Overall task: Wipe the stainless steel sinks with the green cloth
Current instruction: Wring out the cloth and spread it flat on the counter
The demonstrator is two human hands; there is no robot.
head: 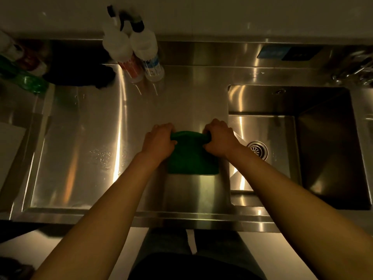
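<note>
- The left grip [159, 141] and right grip [219, 138] each clutch a far corner of the green cloth [191, 158], its top edge running left-right between them.
- It spreads toward the person over the bench [181, 93]; the sink [262, 102] lies just right, nearer the right grip.

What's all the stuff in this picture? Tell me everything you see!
cloth: one, green, middle, between the hands
sink: one, steel, right
drain: one, silver, in the sink
counter: one, steel, left of the sink
spray bottles: two, white, back of the counter
bottle: one, green, far left, blurred
left hand: one, grips the cloth's left top corner
right hand: one, grips its right top corner
</note>
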